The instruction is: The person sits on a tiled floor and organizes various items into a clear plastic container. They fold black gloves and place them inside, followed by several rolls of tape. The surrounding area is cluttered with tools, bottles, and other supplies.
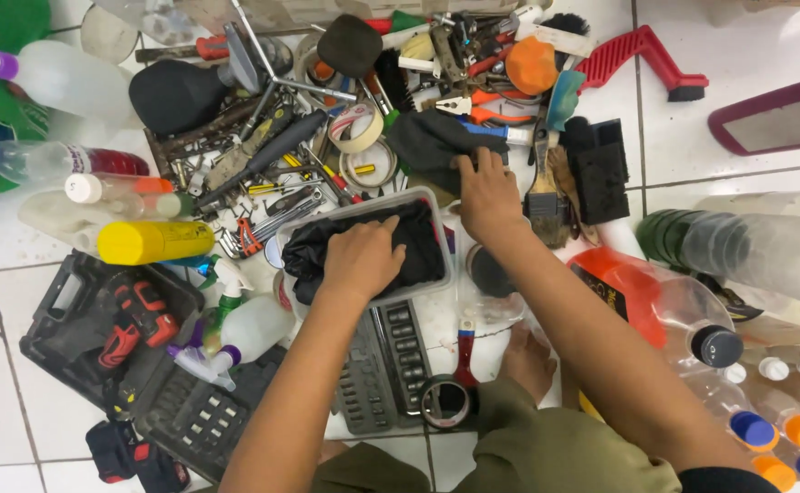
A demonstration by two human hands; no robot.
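**Both hands on dark cloth at a clear plastic tub**

The clear plastic tub (pixel 436 208) sits on the white tiled floor (pixel 756 46) in the middle of a spread of tools, and serves here as the landmark.

The left hand (pixel 361 257) lies palm down inside the tub, on the crumpled black cloth (pixel 423 251) that fills it. Its fingers (pixel 377 228) are spread and slightly curled, pressing on the fabric, which lies directly under them and bulges out to either side of the palm; they are not closed around it.

The right hand (pixel 486 194) reaches just past the tub's far rim and rests on a second dark cloth (pixel 427 139) lying on the floor there. Its fingers (pixel 465 164) are bent down onto the near edge of that cloth; whether they actually pinch the fabric cannot be told.

Around the tub: a grey socket set tray (pixel 386 370) touches its near side, with a roll of tape (pixel 445 400) beyond that tray. A paintbrush (pixel 544 196) lies just right of the tub, next to the right hand. A yellow spray can (pixel 153 241) lies well to the left, and a red cordless drill in an open black case (pixel 130 315) lies near-left of it. A masking tape roll (pixel 356 128) lies on the far side.
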